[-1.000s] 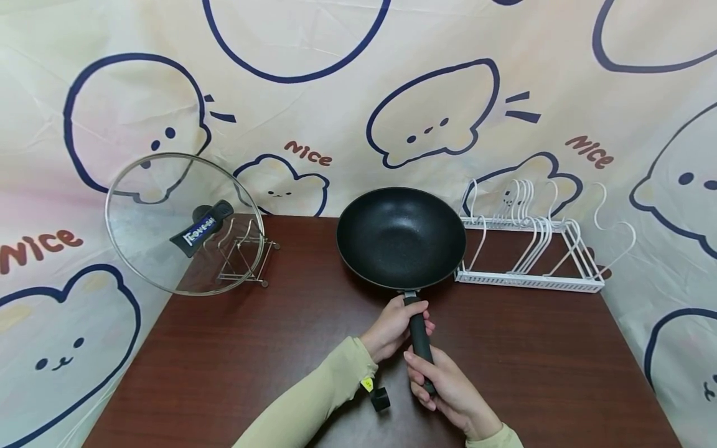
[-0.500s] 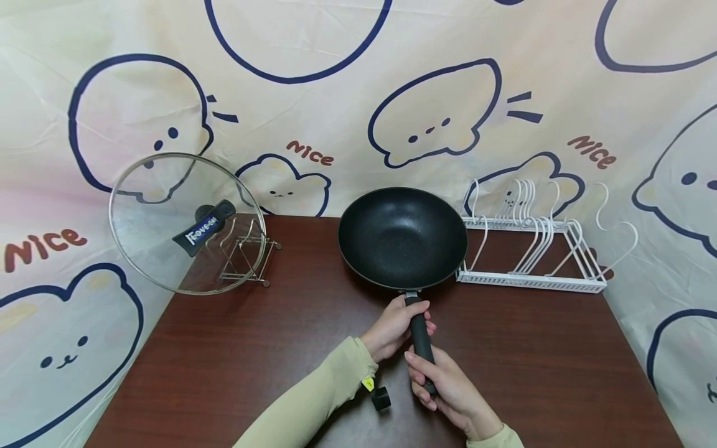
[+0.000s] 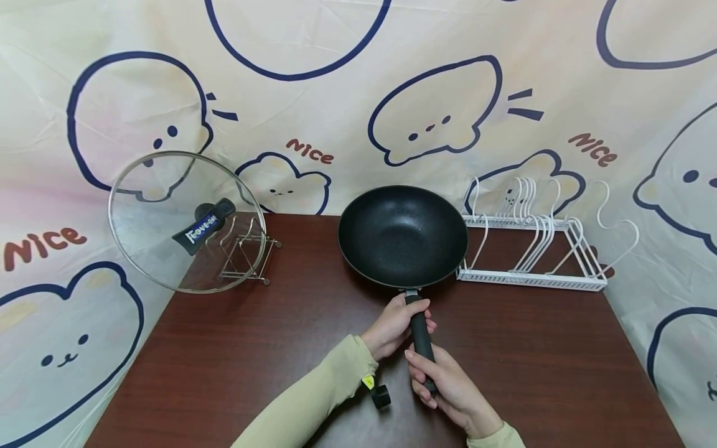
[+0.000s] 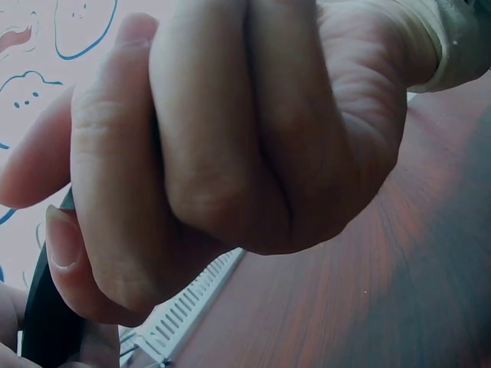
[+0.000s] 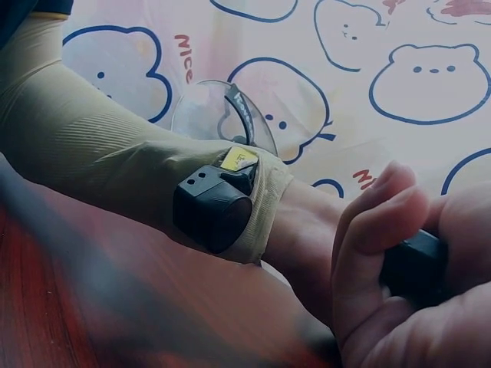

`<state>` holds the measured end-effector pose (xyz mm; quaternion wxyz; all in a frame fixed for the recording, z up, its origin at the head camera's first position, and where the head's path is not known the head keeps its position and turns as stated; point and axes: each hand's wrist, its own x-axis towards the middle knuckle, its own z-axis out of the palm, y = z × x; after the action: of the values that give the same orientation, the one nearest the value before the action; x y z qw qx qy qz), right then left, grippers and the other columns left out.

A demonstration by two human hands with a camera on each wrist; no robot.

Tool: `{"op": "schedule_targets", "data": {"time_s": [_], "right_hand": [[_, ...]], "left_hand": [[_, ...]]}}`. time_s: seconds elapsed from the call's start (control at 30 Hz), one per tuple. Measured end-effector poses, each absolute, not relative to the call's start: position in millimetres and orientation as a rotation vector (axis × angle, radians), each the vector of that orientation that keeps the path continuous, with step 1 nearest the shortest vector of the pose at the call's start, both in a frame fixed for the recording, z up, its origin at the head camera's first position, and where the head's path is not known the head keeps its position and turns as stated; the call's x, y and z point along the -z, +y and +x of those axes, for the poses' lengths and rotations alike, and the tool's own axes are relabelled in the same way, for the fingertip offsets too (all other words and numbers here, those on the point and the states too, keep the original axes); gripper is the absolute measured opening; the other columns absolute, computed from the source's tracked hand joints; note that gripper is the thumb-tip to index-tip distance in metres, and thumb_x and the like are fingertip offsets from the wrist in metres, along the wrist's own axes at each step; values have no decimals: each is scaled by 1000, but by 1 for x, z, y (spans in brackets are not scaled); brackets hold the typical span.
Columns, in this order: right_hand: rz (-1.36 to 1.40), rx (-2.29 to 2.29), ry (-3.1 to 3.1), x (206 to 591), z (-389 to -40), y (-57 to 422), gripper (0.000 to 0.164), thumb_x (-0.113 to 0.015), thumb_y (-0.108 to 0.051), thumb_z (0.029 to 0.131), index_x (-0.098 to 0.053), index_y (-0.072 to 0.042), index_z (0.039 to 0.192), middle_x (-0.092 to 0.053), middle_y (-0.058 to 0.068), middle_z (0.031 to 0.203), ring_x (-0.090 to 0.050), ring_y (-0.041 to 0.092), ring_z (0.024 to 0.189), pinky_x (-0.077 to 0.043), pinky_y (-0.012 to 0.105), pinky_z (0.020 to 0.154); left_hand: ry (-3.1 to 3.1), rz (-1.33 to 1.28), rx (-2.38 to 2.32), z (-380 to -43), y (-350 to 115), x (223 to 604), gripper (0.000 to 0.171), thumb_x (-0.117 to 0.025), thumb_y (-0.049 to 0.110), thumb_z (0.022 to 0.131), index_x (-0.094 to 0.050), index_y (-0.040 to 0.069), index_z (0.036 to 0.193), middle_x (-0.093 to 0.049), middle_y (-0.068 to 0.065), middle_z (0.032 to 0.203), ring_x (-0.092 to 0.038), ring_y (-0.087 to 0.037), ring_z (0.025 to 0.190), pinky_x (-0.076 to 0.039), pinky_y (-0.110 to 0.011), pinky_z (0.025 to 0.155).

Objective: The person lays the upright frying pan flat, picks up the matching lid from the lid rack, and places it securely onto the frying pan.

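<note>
A black frying pan [image 3: 402,236] with deep sloping sides stands in the middle of the head view, its handle [image 3: 421,336] pointing toward me. My left hand [image 3: 394,326] grips that handle near the pan, thumb laid across the top. Lower down, my right hand [image 3: 448,386] holds the handle's end with its fingers curled round it. In the left wrist view, the curled fingers [image 4: 207,153] of the left hand fill most of the picture, and a dark strip of handle shows at lower left. The right wrist view shows the black handle end [image 5: 414,264] inside the right hand.
At the left, a round glass lid [image 3: 145,230] with a black handle leans upright in a small wire rack [image 3: 263,264]. A white rack [image 3: 532,280] with several curved dividers stands right of the pan. Beneath is a dark brown table [image 3: 538,354]; a cartoon-printed cloth [image 3: 347,118] hangs behind.
</note>
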<state>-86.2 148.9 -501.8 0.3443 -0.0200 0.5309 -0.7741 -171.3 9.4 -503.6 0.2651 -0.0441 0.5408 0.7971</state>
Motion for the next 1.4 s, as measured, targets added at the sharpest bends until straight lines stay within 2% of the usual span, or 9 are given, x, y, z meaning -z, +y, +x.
{"op": "schedule_targets", "data": {"time_s": [0.37,0.53,0.67,0.8,0.97,1.03,1.2,1.27,1.4], "right_hand": [[-61,2011,1378,501,-87,148,21,-52,-27,110,-43,-8,107,-48,-7,69,-45,4,46,-40,18,41],[-56,2008,1374,499,-86,149,19,-50,-26,111,-43,-8,108,-47,-7,70,-45,5,47,-41,18,41],[-33,2000,1406,499,-86,150,25,-55,-30,108,-44,-8,111,-49,-5,71,-48,6,49,-42,19,41],[5,1985,1465,498,-86,151,34,-59,-34,106,-44,-5,115,-52,-4,73,-51,8,51,-43,21,43],[4,1966,1507,497,-87,153,39,-59,-33,106,-42,-1,122,-54,-2,73,-54,10,52,-47,23,47],[-9,1963,1517,496,-88,154,40,-59,-31,106,-42,0,125,-54,-1,74,-55,11,53,-49,24,49],[1,1965,1548,495,-93,155,44,-61,-30,105,-41,1,129,-57,0,75,-58,12,55,-53,26,53],[25,1970,1571,495,-95,154,46,-62,-31,105,-42,2,129,-57,0,75,-59,12,57,-54,26,55],[75,1981,1609,495,-101,150,50,-64,-32,103,-43,4,130,-58,-1,75,-60,12,59,-55,25,58]], "left_hand": [[1443,-71,-2131,-174,3,504,27,-62,22,103,-50,4,120,-66,-10,95,-75,-15,75,-64,-31,80],[1506,19,-2073,-174,-6,502,34,-57,20,105,-51,-3,130,-71,-12,98,-76,-19,85,-63,-35,86],[1626,72,-1995,-174,-16,498,37,-59,20,104,-54,-3,132,-73,-17,108,-76,-23,95,-62,-36,90],[1791,150,-1884,-172,-29,493,34,-61,19,103,-55,0,131,-70,-17,111,-74,-26,95,-61,-42,92],[2011,358,-1690,-168,-60,480,31,-60,18,104,-57,2,130,-71,-23,115,-72,-39,102,-59,-51,94],[2136,472,-1594,-168,-73,472,26,-60,18,105,-60,6,128,-73,-20,114,-72,-37,102,-60,-47,91],[2510,719,-1380,-173,-97,444,19,-62,19,105,-64,18,123,-75,-1,106,-71,-15,92,-56,-30,80],[2651,760,-1314,-176,-104,432,19,-63,18,104,-64,18,123,-75,4,104,-69,-9,90,-55,-29,79],[2886,779,-1190,-189,-118,413,21,-64,18,103,-64,16,124,-75,4,102,-70,-8,91,-57,-32,80]]}}
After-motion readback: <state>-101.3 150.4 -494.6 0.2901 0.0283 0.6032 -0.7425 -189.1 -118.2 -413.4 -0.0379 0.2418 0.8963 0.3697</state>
